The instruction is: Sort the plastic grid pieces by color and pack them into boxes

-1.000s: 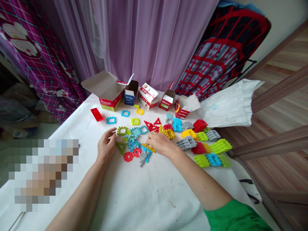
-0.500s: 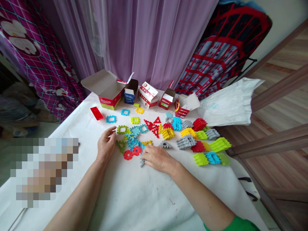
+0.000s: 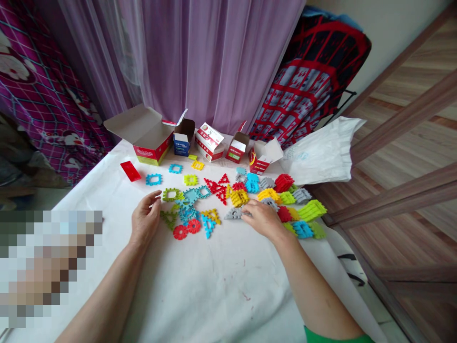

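My right hand (image 3: pixel 266 219) has its fingers closed at the right end of some grey triangular toothed building pieces (image 3: pixel 233 214). Its fingertips hide part of them. My left hand (image 3: pixel 146 216) rests on its side on the cloth, fingers loosely bent and apart, holding nothing. Just beyond its fingertips lies a green square frame piece (image 3: pixel 171 194). Between the hands are a green triangle (image 3: pixel 169 219), two red flower-shaped pieces (image 3: pixel 180 232), a blue triangle (image 3: pixel 208 226) and a yellow triangle (image 3: pixel 213 216). A yellow stack (image 3: pixel 239 197) sits beyond my right fingers.
Open cartons stand along the back, among them a large red one (image 3: pixel 153 151) and a blue one (image 3: pixel 183 144). Stacked lime green pieces (image 3: pixel 312 209) lie to the right, near a white bag (image 3: pixel 317 155). A red tray (image 3: pixel 130 171) is at the left on the white cloth (image 3: pixel 214 290).
My right hand has moved right, carrying a grey piece from beside the red flowers to the grey triangles. The blue triangle is now uncovered. My left hand keeps its place beside the green frame.
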Available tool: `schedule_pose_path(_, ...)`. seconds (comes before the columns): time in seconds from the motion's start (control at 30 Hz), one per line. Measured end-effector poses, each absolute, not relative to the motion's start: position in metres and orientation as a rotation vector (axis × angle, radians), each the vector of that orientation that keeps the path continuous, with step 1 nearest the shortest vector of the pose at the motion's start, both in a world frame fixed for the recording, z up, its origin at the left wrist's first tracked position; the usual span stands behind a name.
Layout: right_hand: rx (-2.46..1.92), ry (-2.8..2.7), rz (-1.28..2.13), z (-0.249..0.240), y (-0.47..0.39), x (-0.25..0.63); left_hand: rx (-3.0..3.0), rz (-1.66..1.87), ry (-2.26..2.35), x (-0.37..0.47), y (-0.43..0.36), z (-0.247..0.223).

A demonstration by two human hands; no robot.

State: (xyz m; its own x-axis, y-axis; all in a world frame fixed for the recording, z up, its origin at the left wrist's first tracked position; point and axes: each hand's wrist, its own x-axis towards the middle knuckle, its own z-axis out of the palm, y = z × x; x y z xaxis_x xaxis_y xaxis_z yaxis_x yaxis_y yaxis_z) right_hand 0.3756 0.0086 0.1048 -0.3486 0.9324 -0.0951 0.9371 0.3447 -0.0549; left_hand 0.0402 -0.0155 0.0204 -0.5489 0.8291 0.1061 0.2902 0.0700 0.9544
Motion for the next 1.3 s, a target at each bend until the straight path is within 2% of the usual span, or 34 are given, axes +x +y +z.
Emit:
schedule_pose_path(0.3,1.673,2.543,-0.114,0.101,0.01,0.356,1.088,1.504,1.869,0.039,-0.015,0.017)
schedule_pose_path(0.6,1.758,2.701,-0.104,0.104,-0.001,0.354,1.081,1.512,1.842,0.039,-0.014,0.015)
schedule_pose_path(0.8,1.655,3.227,-0.168,0.062,-0.02,0.319,1.144,1.514,1.854,0.037,-0.011,0.011)
schedule_pose_path(0.97,1.407,3.604,-0.089,0.025,-0.042,0.284,1.238,1.494,1.889,0.033,-0.012,0.004)
schedule_pose_path(1.07,1.318,3.677,-0.081,0.018,-0.049,0.281,1.348,1.448,1.91,0.032,-0.013,0.0)
schedule_pose_path(1.3,1.424,3.687,-0.156,0.017,-0.046,0.293,1.832,1.195,1.898,0.039,-0.008,0.006)
